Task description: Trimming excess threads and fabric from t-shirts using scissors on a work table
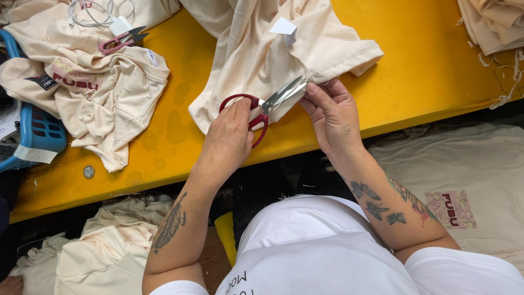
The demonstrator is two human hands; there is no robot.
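The left hand (pixel 229 139) has its grip clenched in the red scissors (pixel 262 106); the right hand (pixel 333 114) pinches the cream shirt (pixel 262 49) on the yellow desk (pixel 431 60). Far left, a blue basket (pixel 41 134) holds another shirt (pixel 98 93), with snips (pixel 121 40) on top.

this looks like a garment workshop, at the finishing and trimming stage. a long yellow worktable (pixel 426 65) fills the view, with cream t-shirts heaped on it at 10 o'clock (pixel 103 93), at 12 o'clock (pixel 256 54) and at 2 o'clock (pixel 496 22). more of the same shirts lie piled on the floor at 7 o'clock (pixel 103 246) and at 4 o'clock (pixel 464 180). red-handled scissors (pixel 262 106) and small pink thread snips (pixel 120 39) are out on the cloth, and a blue plastic basket (pixel 38 131) sits at 9 o'clock.
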